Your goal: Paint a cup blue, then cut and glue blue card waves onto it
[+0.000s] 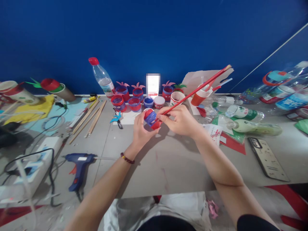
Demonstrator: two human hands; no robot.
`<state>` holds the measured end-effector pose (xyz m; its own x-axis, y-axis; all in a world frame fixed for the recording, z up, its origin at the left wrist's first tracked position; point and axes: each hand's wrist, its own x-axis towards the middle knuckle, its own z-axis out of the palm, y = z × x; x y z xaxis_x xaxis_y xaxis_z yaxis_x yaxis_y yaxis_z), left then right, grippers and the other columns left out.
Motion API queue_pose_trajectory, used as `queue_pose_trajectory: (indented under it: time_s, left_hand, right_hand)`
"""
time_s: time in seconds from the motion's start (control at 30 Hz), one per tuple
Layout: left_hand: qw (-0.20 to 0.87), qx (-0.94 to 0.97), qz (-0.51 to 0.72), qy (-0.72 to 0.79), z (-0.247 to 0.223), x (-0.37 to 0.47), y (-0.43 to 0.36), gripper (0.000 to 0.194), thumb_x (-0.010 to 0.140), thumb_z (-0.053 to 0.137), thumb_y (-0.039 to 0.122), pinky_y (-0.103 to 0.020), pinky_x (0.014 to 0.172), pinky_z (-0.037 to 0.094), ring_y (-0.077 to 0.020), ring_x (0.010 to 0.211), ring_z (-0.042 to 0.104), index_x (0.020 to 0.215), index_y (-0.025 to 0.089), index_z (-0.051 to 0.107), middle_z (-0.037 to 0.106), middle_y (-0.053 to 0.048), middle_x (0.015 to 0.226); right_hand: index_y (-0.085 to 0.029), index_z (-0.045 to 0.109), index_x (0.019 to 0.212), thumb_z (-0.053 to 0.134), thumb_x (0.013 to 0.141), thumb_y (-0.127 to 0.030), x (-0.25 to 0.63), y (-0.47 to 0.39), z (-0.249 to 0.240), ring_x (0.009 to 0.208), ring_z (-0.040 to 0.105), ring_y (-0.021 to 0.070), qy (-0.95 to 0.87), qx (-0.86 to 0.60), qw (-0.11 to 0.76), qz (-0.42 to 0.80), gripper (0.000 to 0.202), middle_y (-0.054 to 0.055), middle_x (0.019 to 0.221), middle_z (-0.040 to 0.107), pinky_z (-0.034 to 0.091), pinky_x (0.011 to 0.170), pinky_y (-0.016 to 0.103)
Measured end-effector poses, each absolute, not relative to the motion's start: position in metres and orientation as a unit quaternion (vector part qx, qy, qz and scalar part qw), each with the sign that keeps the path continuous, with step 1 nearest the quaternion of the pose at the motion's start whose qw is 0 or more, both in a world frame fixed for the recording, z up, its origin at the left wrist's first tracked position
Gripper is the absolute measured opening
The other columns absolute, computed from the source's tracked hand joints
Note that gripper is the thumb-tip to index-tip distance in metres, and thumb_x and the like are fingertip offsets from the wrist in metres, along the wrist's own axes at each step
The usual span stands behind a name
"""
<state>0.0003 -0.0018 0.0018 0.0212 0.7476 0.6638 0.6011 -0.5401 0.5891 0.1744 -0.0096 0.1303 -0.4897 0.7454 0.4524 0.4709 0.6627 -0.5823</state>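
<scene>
My left hand (139, 132) is closed around a small cup (150, 118) painted red and blue, which it holds tilted above the table. In my right hand (181, 119) I grip a long red paintbrush (201, 89), its handle pointing up to the right. The brush's lower end is at the cup's painted side; my fingers partly hide its tip. Just beyond my hands are an opened jar of blue paint (148, 103) and a jar with red paint (159, 102). A white paper cup (177, 97) stands to their right.
Several red-and-blue cups (134, 105) stand at the back. On the left lie a blue glue gun (80, 160), wooden sticks (92, 122) and a white power strip (39, 170) with cables. Plastic bottles (245, 112) and a phone (267, 158) occupy the right.
</scene>
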Motion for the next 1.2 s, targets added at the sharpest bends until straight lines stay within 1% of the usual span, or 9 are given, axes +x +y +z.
queue_pose_trajectory:
  time_s: [0.1,0.2,0.37,0.5,0.7,0.93,1.0,1.1,1.2]
  left_hand:
    - [0.084,0.71,0.503,0.486,0.001,0.0,-0.002,0.084,0.063,0.082,0.042,-0.048,0.097,0.046,-0.0297,0.113,0.056,0.134,0.024,0.041,0.057,-0.011,0.123]
    - [0.064,0.712,0.506,0.483,-0.001,-0.001,-0.001,0.086,0.062,0.082,0.041,-0.05,0.098,0.045,-0.0306,0.114,0.055,0.135,0.023,0.039,0.056,-0.012,0.124]
    - [0.056,0.714,0.515,0.471,0.001,0.001,-0.003,0.084,0.064,0.082,0.039,-0.048,0.097,0.045,-0.0294,0.113,0.055,0.135,0.023,0.039,0.056,-0.012,0.125]
    - [0.059,0.711,0.524,0.465,0.004,0.002,-0.004,0.083,0.065,0.082,0.037,-0.047,0.098,0.045,-0.0291,0.114,0.054,0.134,0.022,0.039,0.056,-0.012,0.124]
    - [0.066,0.717,0.504,0.477,0.0,0.001,-0.003,0.087,0.062,0.083,0.04,-0.048,0.097,0.045,-0.0295,0.113,0.055,0.135,0.023,0.038,0.056,-0.012,0.124]
    - [0.061,0.717,0.519,0.461,0.005,0.001,-0.004,0.081,0.063,0.082,0.036,-0.047,0.097,0.046,-0.0286,0.112,0.055,0.131,0.021,0.042,0.058,-0.011,0.122]
    - [0.062,0.714,0.516,0.469,0.005,0.001,-0.004,0.081,0.063,0.083,0.036,-0.046,0.097,0.046,-0.0284,0.112,0.055,0.131,0.021,0.042,0.057,-0.011,0.122]
    - [0.061,0.71,0.511,0.48,0.004,0.002,-0.004,0.084,0.062,0.084,0.036,-0.047,0.098,0.045,-0.029,0.113,0.055,0.132,0.022,0.04,0.056,-0.012,0.124]
    - [0.06,0.712,0.51,0.479,0.004,0.002,-0.005,0.085,0.062,0.084,0.037,-0.047,0.099,0.044,-0.0293,0.114,0.054,0.133,0.022,0.04,0.056,-0.012,0.123]
  right_hand:
    - [-0.018,0.069,0.071,0.051,0.091,-0.019,0.171,-0.008,0.126,0.072,0.063,0.0165,-0.845,-0.368,0.325,0.213,0.027,0.003,0.081,0.073,0.048,0.07,0.031]
    - [-0.018,0.067,0.067,0.051,0.09,-0.017,0.17,-0.004,0.124,0.073,0.064,0.0165,-0.848,-0.381,0.305,0.207,0.028,0.003,0.081,0.073,0.048,0.07,0.031]
    - [-0.019,0.067,0.066,0.053,0.088,-0.016,0.179,0.0,0.131,0.071,0.063,0.0176,-0.833,-0.4,0.342,0.169,0.026,0.004,0.078,0.073,0.049,0.07,0.032]
    - [-0.019,0.068,0.065,0.054,0.089,-0.019,0.191,0.005,0.133,0.073,0.064,0.02,-0.812,-0.423,0.38,0.135,0.027,0.006,0.08,0.074,0.05,0.069,0.035]
    - [-0.017,0.071,0.078,0.056,0.09,-0.022,0.181,0.005,0.117,0.072,0.065,0.0173,-0.807,-0.396,0.379,0.222,0.02,0.005,0.084,0.074,0.052,0.067,0.032]
    - [-0.015,0.069,0.071,0.056,0.087,-0.018,0.17,0.008,0.117,0.066,0.064,0.0159,-0.805,-0.402,0.359,0.248,0.021,0.005,0.076,0.072,0.051,0.063,0.029]
    - [-0.016,0.069,0.069,0.057,0.087,-0.019,0.178,0.012,0.121,0.067,0.065,0.0165,-0.787,-0.427,0.366,0.253,0.022,0.006,0.077,0.072,0.052,0.064,0.03]
    - [-0.016,0.068,0.066,0.06,0.085,-0.022,0.193,0.02,0.122,0.073,0.067,0.0192,-0.762,-0.465,0.395,0.217,0.022,0.007,0.079,0.072,0.054,0.068,0.032]
    - [-0.017,0.069,0.068,0.061,0.086,-0.026,0.204,0.027,0.117,0.082,0.068,0.0215,-0.744,-0.476,0.421,0.206,0.022,0.008,0.085,0.072,0.056,0.073,0.035]
